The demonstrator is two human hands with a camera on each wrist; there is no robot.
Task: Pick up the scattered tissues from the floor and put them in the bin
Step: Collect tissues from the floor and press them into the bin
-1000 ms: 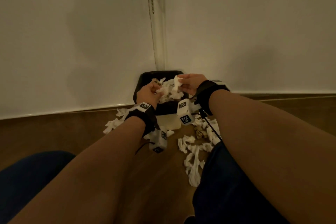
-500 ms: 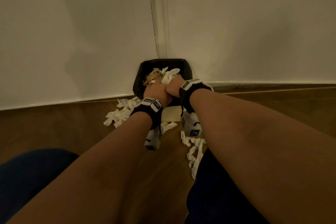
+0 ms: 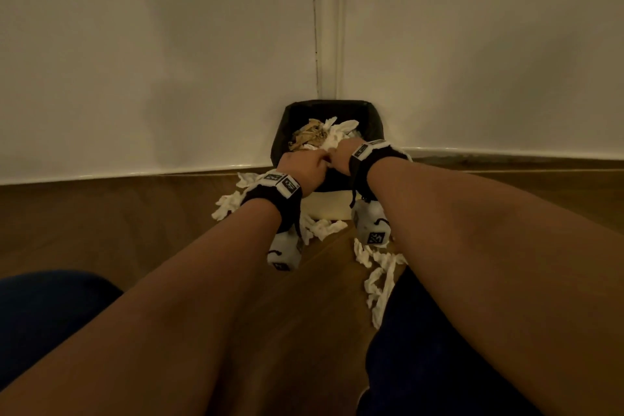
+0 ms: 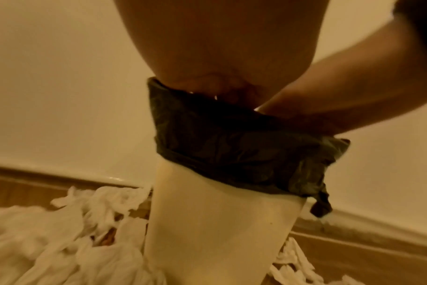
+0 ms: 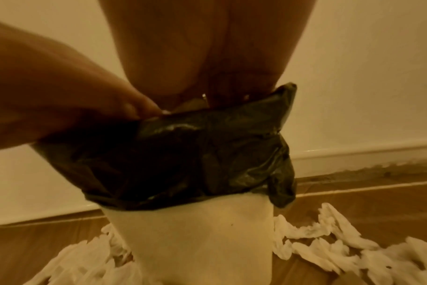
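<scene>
A white bin [image 3: 332, 206] with a black liner [image 3: 337, 104] stands in the corner, holding white tissues [image 3: 337, 136] and crumpled brown paper [image 3: 309, 136]. My left hand [image 3: 300, 168] and right hand [image 3: 341, 156] are side by side at its near rim, reaching down into it. Their fingers are hidden behind the liner in both wrist views, the left hand [image 4: 207, 57] and right hand [image 5: 207, 48] alike. Scattered tissues lie on the floor left of the bin [image 3: 231, 204], in front of it [image 3: 322, 226] and to its right [image 3: 378, 277].
White walls meet in a corner right behind the bin. The wooden floor [image 3: 135, 223] runs to a skirting board. My dark-trousered knees [image 3: 50, 307] sit low on both sides. More tissues lie around the bin's base [image 4: 61, 241] [image 5: 329, 243].
One second ago both hands held clumps of tissue above the bin. They have since dropped into the bin opening, and the tissue they held is out of sight.
</scene>
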